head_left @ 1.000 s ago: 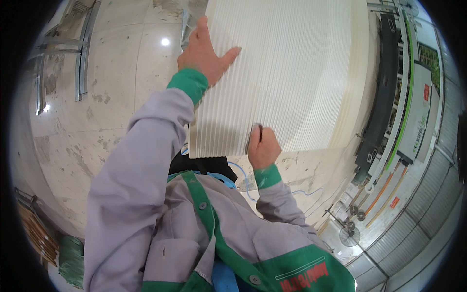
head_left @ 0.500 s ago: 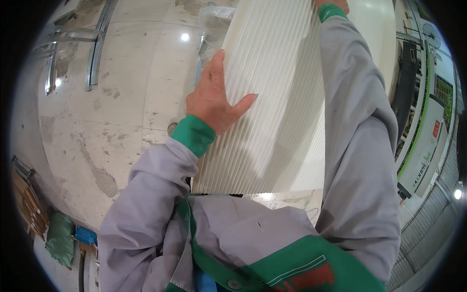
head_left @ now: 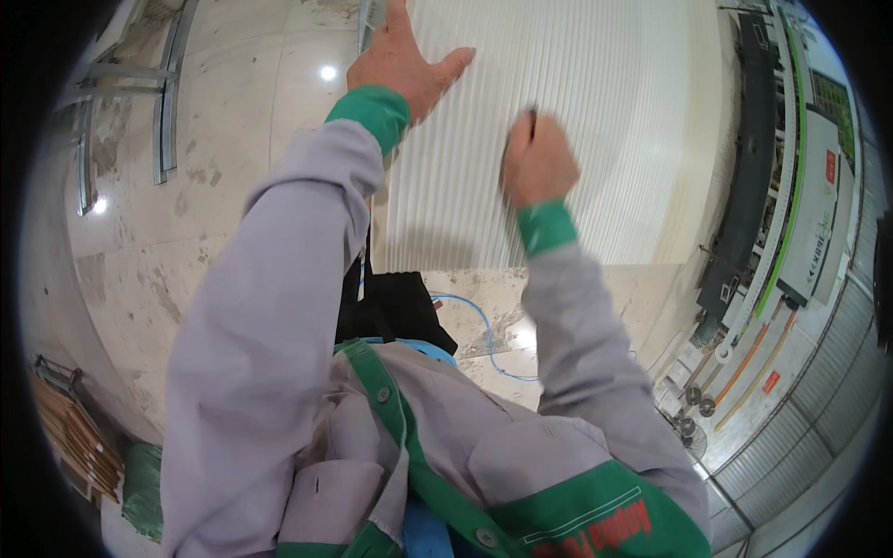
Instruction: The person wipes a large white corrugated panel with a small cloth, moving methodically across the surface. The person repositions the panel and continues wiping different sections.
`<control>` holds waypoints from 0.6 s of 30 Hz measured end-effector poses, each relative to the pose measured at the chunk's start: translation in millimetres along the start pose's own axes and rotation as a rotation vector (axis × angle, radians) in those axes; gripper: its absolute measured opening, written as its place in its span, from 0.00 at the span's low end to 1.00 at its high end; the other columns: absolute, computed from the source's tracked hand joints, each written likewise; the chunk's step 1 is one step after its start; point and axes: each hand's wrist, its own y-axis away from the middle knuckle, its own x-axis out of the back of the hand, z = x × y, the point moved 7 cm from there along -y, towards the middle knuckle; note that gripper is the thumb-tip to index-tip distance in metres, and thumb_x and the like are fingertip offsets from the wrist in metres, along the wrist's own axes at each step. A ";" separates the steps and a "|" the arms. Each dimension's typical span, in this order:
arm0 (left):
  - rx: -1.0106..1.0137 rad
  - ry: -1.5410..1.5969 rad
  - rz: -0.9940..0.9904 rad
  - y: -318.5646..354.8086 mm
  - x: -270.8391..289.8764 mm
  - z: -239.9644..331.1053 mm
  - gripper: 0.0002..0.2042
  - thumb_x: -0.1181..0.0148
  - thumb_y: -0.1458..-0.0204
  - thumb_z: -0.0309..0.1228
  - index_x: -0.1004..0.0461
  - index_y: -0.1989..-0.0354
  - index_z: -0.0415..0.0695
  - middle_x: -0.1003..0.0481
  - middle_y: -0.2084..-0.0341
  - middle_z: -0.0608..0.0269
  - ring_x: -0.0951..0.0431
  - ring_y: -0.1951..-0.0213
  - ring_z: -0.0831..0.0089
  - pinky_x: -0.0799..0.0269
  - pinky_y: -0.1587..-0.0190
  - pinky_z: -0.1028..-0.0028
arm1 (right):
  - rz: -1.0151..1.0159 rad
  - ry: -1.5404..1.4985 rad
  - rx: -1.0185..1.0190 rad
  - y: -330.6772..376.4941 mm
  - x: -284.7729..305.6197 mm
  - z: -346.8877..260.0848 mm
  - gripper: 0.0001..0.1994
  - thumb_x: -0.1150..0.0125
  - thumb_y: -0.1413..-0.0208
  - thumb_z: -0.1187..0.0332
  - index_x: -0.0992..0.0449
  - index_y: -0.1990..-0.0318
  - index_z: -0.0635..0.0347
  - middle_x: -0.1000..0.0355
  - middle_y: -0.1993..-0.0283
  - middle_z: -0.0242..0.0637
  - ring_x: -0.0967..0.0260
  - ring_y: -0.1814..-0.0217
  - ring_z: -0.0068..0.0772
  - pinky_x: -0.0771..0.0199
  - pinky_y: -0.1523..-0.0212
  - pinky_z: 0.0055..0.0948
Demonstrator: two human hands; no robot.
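Observation:
A large whitish panel [head_left: 465, 186] with fine lengthwise ribs lies in front of me. My left hand [head_left: 398, 70] rests open on its left edge, thumb spread over the ribs and fingers pointing away from me; the fingertips are cut off by the top of the picture. To the right and nearer to me, my right hand [head_left: 542, 163] is closed in a fist just over or on the panel. A small dark bit shows at its curled fingers, too small and blurred to name. Whether this fist touches the ribs I cannot tell.
A long machine with a black beam [head_left: 737, 167] and white-and-green housing [head_left: 819, 205] stands along the right. A blue hose [head_left: 488, 325] lies on the stained floor past the panel's near edge. Metal frames [head_left: 167, 93] are at the far left, a green sack [head_left: 142, 488] at lower left.
My right hand has come back toward me from the far part of the panel. My left hand stays at the left edge. The view has shifted, so the panel's near edge appears higher.

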 end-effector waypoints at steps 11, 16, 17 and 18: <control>0.073 -0.044 -0.051 2.1 6.2 6.7 0.54 0.34 0.45 0.53 0.62 0.23 0.33 0.39 0.30 0.38 0.34 0.31 0.47 0.38 0.30 0.62 | -0.172 -0.117 -0.125 265.3 53.1 33.8 0.13 0.35 0.37 0.62 0.27 0.72 0.56 0.29 0.73 0.44 0.28 0.75 0.52 0.31 0.76 0.46; 0.010 -0.004 -0.024 1.3 3.0 4.4 0.54 0.34 0.45 0.52 0.61 0.23 0.34 0.38 0.31 0.38 0.34 0.31 0.48 0.38 0.30 0.62 | -0.055 -0.270 -0.180 235.1 68.0 32.9 0.10 0.35 0.37 0.64 0.24 0.69 0.57 0.27 0.71 0.44 0.26 0.73 0.51 0.27 0.73 0.44; 0.020 -0.002 -0.023 0.4 1.1 1.4 0.53 0.33 0.45 0.52 0.60 0.23 0.34 0.37 0.31 0.38 0.34 0.31 0.48 0.38 0.30 0.62 | -0.054 -0.294 -0.177 223.8 66.6 31.0 0.10 0.35 0.37 0.64 0.24 0.69 0.57 0.27 0.71 0.44 0.26 0.73 0.52 0.27 0.73 0.44; 0.032 0.001 -0.020 -1.0 -0.4 -1.8 0.53 0.33 0.45 0.52 0.60 0.23 0.34 0.37 0.31 0.38 0.34 0.31 0.48 0.37 0.30 0.61 | -0.046 -0.291 -0.147 212.6 64.9 26.7 0.10 0.35 0.37 0.64 0.25 0.69 0.57 0.27 0.72 0.44 0.27 0.73 0.52 0.28 0.73 0.44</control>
